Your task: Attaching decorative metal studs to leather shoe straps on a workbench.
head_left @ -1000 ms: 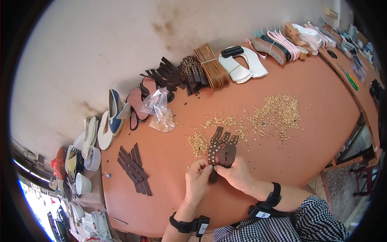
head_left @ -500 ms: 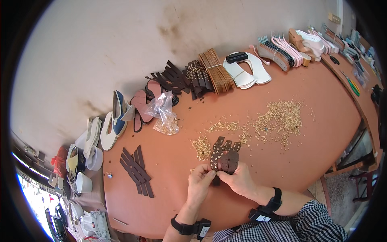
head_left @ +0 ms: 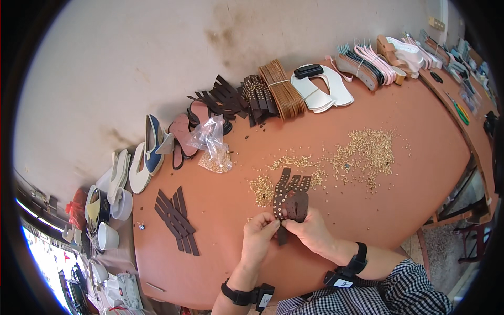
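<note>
A dark brown studded leather strap piece [head_left: 290, 197] sits at the near middle of the terracotta desk [head_left: 420, 157], its forked ends pointing away from the person. Both hands are pinched on its near edge — the left hand [head_left: 259, 236] from the left, the right hand [head_left: 313, 231] from the right, fingertips almost meeting. Just beyond it lie scattered small gold studs [head_left: 362, 155]. To the left a fan of plain brown strips [head_left: 176, 219] lies flat, and a clear plastic bag [head_left: 211, 143] sits farther back. Along the far edge — bundles of straps and white soles [head_left: 323, 89].
</note>
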Tool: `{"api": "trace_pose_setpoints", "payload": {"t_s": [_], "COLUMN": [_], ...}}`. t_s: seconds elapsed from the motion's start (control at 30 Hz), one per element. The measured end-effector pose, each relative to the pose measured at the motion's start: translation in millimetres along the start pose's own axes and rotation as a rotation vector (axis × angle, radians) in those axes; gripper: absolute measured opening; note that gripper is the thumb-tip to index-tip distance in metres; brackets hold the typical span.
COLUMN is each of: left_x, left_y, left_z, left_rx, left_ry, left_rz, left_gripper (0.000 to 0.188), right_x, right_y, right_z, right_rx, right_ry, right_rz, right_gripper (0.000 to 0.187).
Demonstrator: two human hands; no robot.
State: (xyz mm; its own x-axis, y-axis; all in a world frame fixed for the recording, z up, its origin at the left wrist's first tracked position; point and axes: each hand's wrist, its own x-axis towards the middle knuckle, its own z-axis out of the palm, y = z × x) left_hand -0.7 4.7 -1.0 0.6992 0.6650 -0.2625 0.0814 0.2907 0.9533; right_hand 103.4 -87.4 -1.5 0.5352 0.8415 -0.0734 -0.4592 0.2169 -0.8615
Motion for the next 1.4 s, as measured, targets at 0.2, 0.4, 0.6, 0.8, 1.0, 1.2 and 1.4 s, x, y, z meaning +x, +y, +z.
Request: {"api": "trace_pose_setpoints", "payload": {"t_s": [0.2,0.4,0.6,0.8,1.0,1.2,1.4], "left_x": [-2,-4,-6,-1,8,12,14], "left_y": [1,-1,0,28,19,16,17], "left_z": [1,2,4,-34,-65,-46,-37], "left_rx": [-0.029,0.069,0.457,0.208,0.743,1.103,1.244], "left_ry": [0.029,0.111,0.169,0.302,0.268,0.190,0.184], "left_rz": [0.031,0.096,0.343,0.287,0.271,0.538,0.511], "left_gripper": [0.003,0.005,0.006,0.015,0.009,0.010,0.005], "right_x": [-1,-1,-1,2,1,1,1], "right_y": [3,6,0,-1,-7,-7,-6], "right_z": [-3,-4,-1,-7,-7,-6,-8], "right_rx": [-0.022,0.218,0.289,0.236,0.279,0.279,0.271], "right_ry": [-0.038,-0.024,-0.094,0.057,0.079,0.035,0.009], "right_rz": [0.020,0.109,0.175,0.191,0.209,0.239,0.316], "right_gripper": [0.010,0.014,0.018,0.017,0.016,0.015,0.010]}}
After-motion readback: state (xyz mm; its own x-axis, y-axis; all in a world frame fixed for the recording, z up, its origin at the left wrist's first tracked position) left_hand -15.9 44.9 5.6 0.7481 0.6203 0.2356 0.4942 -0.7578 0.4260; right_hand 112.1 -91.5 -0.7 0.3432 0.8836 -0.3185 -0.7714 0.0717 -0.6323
